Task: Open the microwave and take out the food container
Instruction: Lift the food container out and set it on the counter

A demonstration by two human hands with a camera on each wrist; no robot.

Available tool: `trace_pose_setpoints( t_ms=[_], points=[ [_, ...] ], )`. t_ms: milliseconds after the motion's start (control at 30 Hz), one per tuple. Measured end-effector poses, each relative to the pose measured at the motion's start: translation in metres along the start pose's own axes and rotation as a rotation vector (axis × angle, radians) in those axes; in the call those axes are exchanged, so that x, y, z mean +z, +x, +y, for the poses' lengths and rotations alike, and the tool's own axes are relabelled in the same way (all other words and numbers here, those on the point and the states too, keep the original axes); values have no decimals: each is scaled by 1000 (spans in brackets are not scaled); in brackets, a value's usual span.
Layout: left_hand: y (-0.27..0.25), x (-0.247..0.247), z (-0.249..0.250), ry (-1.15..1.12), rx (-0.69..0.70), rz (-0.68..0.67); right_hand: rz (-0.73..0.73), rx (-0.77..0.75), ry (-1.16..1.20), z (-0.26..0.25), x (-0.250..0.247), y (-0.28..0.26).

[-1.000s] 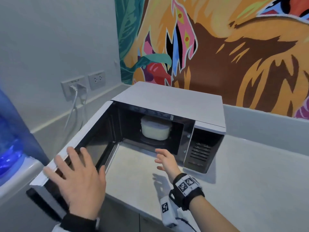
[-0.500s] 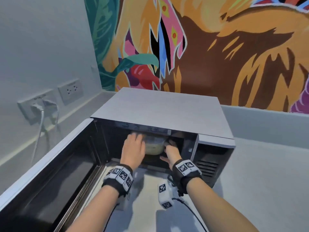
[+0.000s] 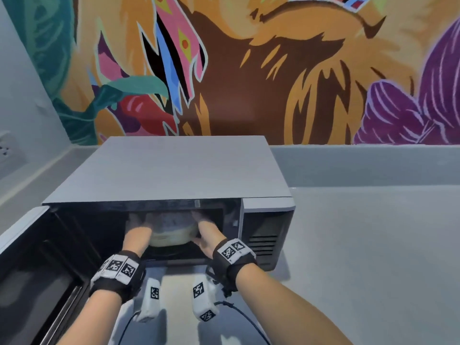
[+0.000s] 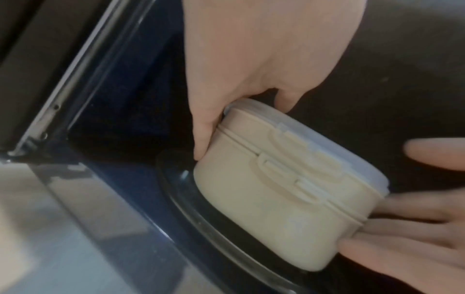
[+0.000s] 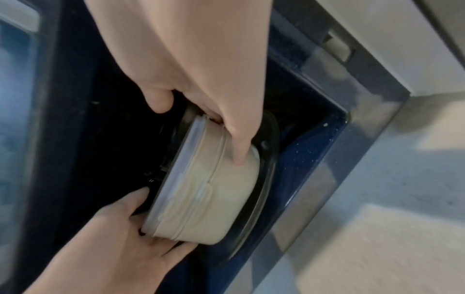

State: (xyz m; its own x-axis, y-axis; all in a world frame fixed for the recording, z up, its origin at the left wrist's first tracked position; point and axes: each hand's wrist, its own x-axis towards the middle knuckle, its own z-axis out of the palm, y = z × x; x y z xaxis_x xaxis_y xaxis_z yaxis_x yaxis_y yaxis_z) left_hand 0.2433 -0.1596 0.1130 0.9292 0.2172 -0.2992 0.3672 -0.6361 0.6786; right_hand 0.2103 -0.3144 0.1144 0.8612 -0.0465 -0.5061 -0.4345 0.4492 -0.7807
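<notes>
- A grey box-shaped microwave (image 3: 174, 170) stands on a pale grey counter (image 3: 373, 245) below a bright painted wall mural (image 3: 249, 70).
- Its dark-glass door (image 3: 37, 270) hangs wide open on the left, so the opening step looks done.
- Inside sits a clear glass turntable plate (image 4: 181, 201).
- A cream round plastic food container with a translucent lid (image 4: 276, 189) appears to rest on that plate, inside the cavity.
- The left hand (image 3: 138, 236) grips the container's left side, thumb down the wall and fingers curled over the lid edge.
- The right hand (image 3: 207, 236) grips the right side likewise.
- The step in hand is the grasp; next, I judge, lift it level and draw it straight out, clearing the top of the opening.
</notes>
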Motion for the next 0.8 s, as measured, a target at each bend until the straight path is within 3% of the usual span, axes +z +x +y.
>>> trace_pose_setpoints(
  t_ms=[133, 233, 333, 500, 667, 800],
  points=[
    [-47, 0, -3, -224, 129, 168, -109, -34, -89, 5, -11, -39],
    [-115, 6, -8, -264, 241, 156, -198, -51, -142, 22, -38, -77],
    [-180, 32, -18, -276, 245, 66, -165, -7, -148, 47, -84, -119],
    [-245, 118, -21, -302, 157, -187, -18, -23, -94, 73, -194, -189],
    [-266, 224, 0, -318, 327, -435, 281, -100, -124, 66, -300, -218],
    [-271, 298, 16, -323, 407, -556, 467, -148, -111, 46, -361, -230]
  ],
)
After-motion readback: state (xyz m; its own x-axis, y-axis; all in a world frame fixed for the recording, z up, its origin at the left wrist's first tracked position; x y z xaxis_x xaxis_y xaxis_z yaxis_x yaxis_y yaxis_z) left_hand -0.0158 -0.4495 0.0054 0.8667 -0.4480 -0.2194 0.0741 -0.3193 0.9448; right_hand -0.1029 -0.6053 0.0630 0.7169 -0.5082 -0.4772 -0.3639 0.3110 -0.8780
